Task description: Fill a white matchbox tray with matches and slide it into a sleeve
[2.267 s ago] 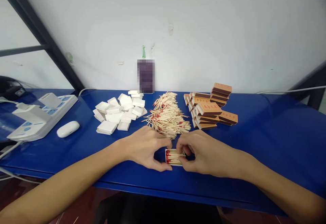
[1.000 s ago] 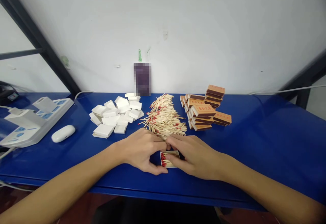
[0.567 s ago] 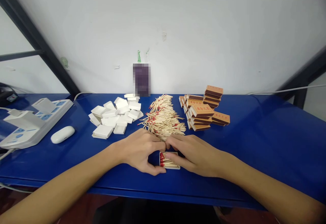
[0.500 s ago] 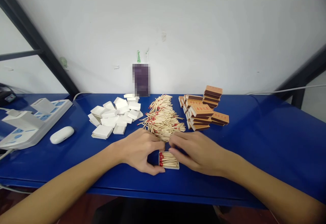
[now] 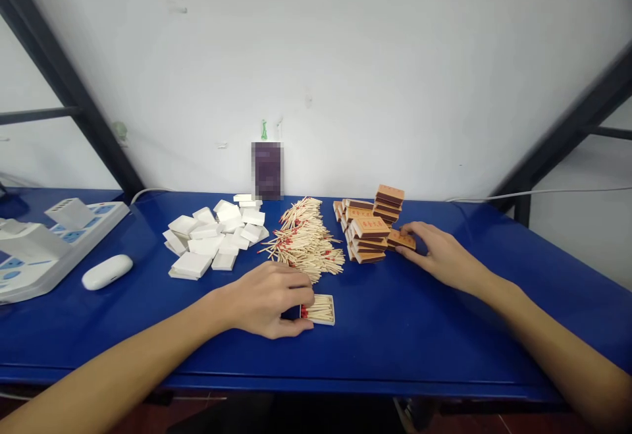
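Note:
My left hand (image 5: pixel 276 299) has its thumb and fingers around the left end of a white matchbox tray (image 5: pixel 334 312) filled with red-tipped matches (image 5: pixel 322 306). Over at the right, my right hand (image 5: pixel 439 253) pinches an orange matchbox sleeve (image 5: pixel 401 239) lying beside the stacks, thumb in front and fingers behind. Its near end shows between the fingertips. The other matchbox sleeves (image 5: pixel 370 226) stand in uneven stacks just left of it. Behind the tray lies a heap of loose matches (image 5: pixel 309 240).
White trays (image 5: pixel 205 245) lie piled on the left of the blue table (image 5: pixel 395 335). A white rounded case (image 5: pixel 107 272) and a power strip with plugs (image 5: pixel 93 223) are farther left. A blurred dark rectangle (image 5: pixel 268 170) stands against the wall (image 5: pixel 375 91).
My right hand has left the match-filled tray and moved right and away from me, onto the sleeve by the stacks. My left hand stays at the tray. The camera view has shifted slightly.

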The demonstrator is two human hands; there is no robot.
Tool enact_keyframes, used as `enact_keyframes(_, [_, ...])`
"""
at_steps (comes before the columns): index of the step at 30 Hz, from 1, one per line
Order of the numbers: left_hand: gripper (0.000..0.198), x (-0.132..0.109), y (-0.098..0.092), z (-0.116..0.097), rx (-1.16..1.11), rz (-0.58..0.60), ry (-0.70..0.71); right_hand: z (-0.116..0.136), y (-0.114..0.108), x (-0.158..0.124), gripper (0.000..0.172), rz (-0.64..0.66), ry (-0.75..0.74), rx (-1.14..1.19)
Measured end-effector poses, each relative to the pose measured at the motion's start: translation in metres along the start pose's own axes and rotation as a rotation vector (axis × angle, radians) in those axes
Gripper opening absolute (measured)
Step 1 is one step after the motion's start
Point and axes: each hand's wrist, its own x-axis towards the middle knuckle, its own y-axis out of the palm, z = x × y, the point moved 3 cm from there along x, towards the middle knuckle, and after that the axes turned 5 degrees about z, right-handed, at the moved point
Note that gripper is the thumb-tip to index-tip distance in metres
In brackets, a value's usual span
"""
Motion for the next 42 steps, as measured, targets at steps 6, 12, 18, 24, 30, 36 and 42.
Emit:
enact_keyframes(6, [0.017, -0.002, -0.003, 0.003, -0.101, -0.005, -0.037, 0.028, -0.026, -0.022, 0.016, -0.172, -0.078, -0.026])
enact_keyframes(12, [0.024, 0.0, -0.002, 0.001, -0.059, 0.017, -0.021, 0.094, -0.022, -0.059, 0.013, 0.125, -0.183, 0.237])
enact_keyframes(18, [0.039, -0.002, 0.003, 0.003, -0.084, -0.039, -0.045, 0.143, 0.01, -0.054, 0.016, 0.379, -0.143, 0.405])
enact_keyframes(24, [0.034, -0.003, 0.004, 0.006, -0.304, -0.056, -0.102, 0.144, 0.014, -0.046, 0.016, 0.353, -0.115, 0.415])
enact_keyframes(30, [0.035, -0.001, 0.004, 0.007, -0.471, -0.078, -0.149, 0.147, 0.016, -0.046, 0.012, 0.391, -0.122, 0.491])
enact_keyframes(36, [0.041, 0.008, 0.01, -0.003, -0.634, -0.181, -0.144, 0.165, 0.021, -0.041, 0.016, 0.262, -0.179, 0.558])
enact_keyframes(42, [0.045, 0.006, 0.008, -0.001, -0.842, -0.13, -0.147, 0.166, 0.012, -0.042, 0.02, 0.124, -0.252, 0.588])
